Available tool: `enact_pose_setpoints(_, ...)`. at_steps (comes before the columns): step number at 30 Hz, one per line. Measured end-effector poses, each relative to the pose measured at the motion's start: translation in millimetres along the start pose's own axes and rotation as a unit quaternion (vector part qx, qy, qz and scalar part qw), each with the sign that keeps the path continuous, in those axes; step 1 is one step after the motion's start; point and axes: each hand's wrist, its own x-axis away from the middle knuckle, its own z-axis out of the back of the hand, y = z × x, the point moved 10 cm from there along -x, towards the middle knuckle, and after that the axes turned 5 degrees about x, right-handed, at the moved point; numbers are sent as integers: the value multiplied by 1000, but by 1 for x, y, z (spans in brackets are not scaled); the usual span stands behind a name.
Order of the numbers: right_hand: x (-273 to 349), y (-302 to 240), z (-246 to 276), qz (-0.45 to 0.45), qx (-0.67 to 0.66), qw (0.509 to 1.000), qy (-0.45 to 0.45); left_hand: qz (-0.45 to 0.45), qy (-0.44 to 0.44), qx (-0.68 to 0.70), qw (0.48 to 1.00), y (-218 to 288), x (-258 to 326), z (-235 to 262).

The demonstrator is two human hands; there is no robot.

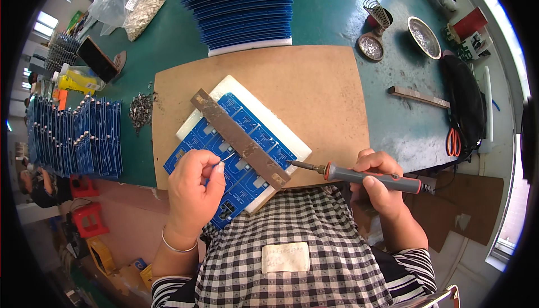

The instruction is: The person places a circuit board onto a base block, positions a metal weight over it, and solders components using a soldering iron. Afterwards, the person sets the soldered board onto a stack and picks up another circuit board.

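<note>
My right hand (380,181) is wrapped round a grey soldering iron (373,179) with orange trim. Its tip reaches the right edge of a blue circuit board panel (238,120). The panel lies slanted on a white foam block (292,139), and a rusty metal bar (238,137) rests across it. Over the panel's left part, my left hand (197,187) is closed in a pinch, with a short length of thin solder wire (227,156) showing past the fingertips. Whether the iron's tip touches a joint is too small to tell.
Beneath the foam lies a brown board (314,83). A tall stack of blue panels (241,10) stands behind it, with more panels (76,137) at left beside a pile of small metal parts (140,111). An iron stand (373,38), metal bowl (424,37) and scissors (453,141) are at right.
</note>
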Motion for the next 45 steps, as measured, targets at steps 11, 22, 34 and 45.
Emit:
enact_pose_setpoints(11,-6,-13,1,13,58,998,-9,-130,-76,-26,988,37,-2,-32)
enact_pose_setpoints(22,0,-4,23,7,-107,992,62,-91,-79,-35,992,19,7,-32)
enact_pose_setpoints(34,1,52,154,72,-394,825,397,-26,67,-15,997,-34,28,31)
enact_pose_setpoints(45,-17,95,117,1,-575,738,352,149,162,19,975,-118,108,89)
